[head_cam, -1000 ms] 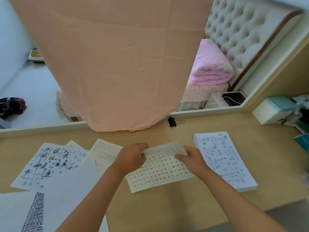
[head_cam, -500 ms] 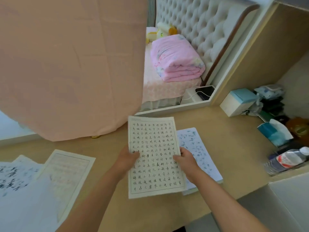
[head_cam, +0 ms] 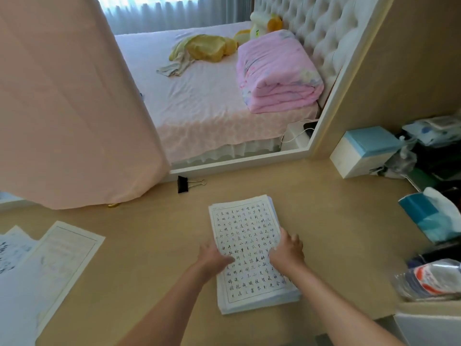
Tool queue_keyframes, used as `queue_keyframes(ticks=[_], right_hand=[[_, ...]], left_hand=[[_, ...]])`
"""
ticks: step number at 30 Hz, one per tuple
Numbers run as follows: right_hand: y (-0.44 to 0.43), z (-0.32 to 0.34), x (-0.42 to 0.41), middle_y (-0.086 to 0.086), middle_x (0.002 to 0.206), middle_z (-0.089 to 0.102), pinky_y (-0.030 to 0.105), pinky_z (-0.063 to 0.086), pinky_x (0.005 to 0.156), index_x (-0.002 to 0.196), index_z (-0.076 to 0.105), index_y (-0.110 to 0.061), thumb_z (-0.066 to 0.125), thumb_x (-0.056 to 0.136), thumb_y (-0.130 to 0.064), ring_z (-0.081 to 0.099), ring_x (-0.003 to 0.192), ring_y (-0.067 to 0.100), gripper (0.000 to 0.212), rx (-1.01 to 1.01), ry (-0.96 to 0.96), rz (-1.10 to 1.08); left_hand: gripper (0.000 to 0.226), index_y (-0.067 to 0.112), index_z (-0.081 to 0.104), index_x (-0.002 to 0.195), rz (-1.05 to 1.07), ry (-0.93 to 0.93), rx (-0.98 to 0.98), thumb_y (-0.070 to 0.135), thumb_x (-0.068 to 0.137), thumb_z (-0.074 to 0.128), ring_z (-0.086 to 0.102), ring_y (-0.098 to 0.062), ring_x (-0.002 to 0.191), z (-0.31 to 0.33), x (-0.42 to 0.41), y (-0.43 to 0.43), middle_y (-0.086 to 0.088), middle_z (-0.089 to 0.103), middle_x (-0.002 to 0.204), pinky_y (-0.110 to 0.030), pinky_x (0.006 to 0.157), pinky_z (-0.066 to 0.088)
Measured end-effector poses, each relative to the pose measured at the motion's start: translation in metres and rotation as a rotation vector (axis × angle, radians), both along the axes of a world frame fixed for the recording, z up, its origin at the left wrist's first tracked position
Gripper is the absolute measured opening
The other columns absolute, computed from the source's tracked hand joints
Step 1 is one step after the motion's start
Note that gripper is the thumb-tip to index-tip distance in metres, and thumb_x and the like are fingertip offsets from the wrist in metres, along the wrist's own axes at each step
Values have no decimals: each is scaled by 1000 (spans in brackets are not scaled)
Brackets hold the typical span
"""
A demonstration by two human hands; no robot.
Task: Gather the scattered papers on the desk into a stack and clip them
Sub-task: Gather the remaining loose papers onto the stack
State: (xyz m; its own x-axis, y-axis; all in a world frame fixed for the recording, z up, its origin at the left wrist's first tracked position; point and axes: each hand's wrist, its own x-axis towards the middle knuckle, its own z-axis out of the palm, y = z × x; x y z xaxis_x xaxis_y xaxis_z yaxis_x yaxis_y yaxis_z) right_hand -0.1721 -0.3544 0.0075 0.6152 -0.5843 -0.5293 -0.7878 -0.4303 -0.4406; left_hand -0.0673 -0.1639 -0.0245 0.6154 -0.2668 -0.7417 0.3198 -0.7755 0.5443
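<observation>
Lowered, the lettered sheet [head_cam: 245,236] now tops the stack [head_cam: 262,304] on the desk [head_cam: 149,233]; left hand [head_cam: 213,257] pinches its left edge, right hand [head_cam: 288,252] rests splayed on its right. Farther off lies the binder clip [head_cam: 182,184], loose papers [head_cam: 57,260] at left.

White paper stack [head_cam: 245,236] with a grid of black characters; beyond the stack, a black binder clip [head_cam: 182,184]; tan table [head_cam: 149,245].
</observation>
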Motion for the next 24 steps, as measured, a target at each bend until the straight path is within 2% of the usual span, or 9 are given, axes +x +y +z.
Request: queue_keyframes(ticks=[2,4,8,9,12,14,16,20,24], right_hand=[[-7,-6,-4,13,159,18,46,26,117,157,9,-16,51,92,-19,18,145,34,78,59,35,12],[-8,-9,-9,8,163,15,45,20,120,158,5,-17,48,93,-13,12,149,31,78,152,2,-4],[-4,-9,-11,7,163,19,42,28,119,158,0,-15,44,94,-11,21,148,30,79,181,14,-4],[-3,-7,-8,8,163,18,42,29,117,158,-1,-14,45,94,-14,22,147,31,79,162,32,-6],[4,3,6,8,164,13,44,25,117,157,9,-13,48,91,-21,19,147,32,77,-52,14,93],[17,12,17,8,159,21,44,29,113,153,20,-16,49,89,-20,25,142,30,71,-137,-125,163],[38,23,32,4,154,30,41,36,110,150,26,-18,49,90,-19,34,136,26,65,-57,-230,248],[96,41,67,-2,143,44,35,46,99,145,38,-25,49,95,-26,49,123,18,51,158,-227,458],[173,47,96,-5,130,53,29,46,94,144,41,-31,52,94,-27,52,112,13,52,250,-182,565]], left_hand=[[78,15,36,142,6,-68,97,30,77,77,40,-28,129,17,-13,-11,-7,26,144,-47,111,39],[76,17,33,143,55,-66,50,25,80,75,44,-30,126,16,-18,-15,-9,28,143,-47,108,43],[77,29,28,144,102,-22,-70,15,82,71,55,-29,121,17,-17,-11,-10,42,145,-41,88,58],[71,25,28,143,113,-14,-91,13,86,68,57,-29,119,23,-17,-10,-9,47,141,-43,91,56],[64,17,26,145,138,-33,-90,14,93,63,52,-29,125,28,-9,-2,-10,46,145,-49,104,46],[74,16,16,153,163,-107,-87,16,94,62,47,-26,129,34,0,6,-10,34,153,-40,99,47],[74,17,17,154,202,-185,-92,19,95,62,49,-19,120,40,10,20,-8,34,153,-31,86,48],[65,16,28,150,276,-291,-96,19,95,61,51,-21,124,54,29,70,-6,42,148,-32,93,45],[60,17,33,147,332,-325,-95,23,94,60,53,-23,122,58,44,156,-6,45,145,-38,99,47]])
